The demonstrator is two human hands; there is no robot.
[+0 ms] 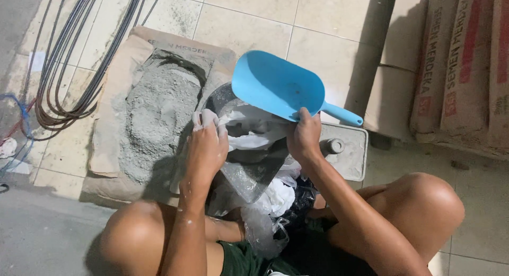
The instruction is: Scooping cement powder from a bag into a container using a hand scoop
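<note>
Scoop [275,85], blue, gripped in closed right-hand fingers [303,128]; left-hand fingers [208,122] pinch the white plastic bag [249,132] beneath it.

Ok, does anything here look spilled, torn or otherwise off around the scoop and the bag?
Yes. The paper sack on the floor lies torn open flat, its grey powder heaped loose and exposed. Powder also dusts the left hand. The right hand holds the blue scoop tilted above the clear plastic bag. Nothing else stands out.

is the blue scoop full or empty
Empty: the blue scoop in the right hand shows a bare inside, only faint dust specks, no grey powder heaped in it.
</note>
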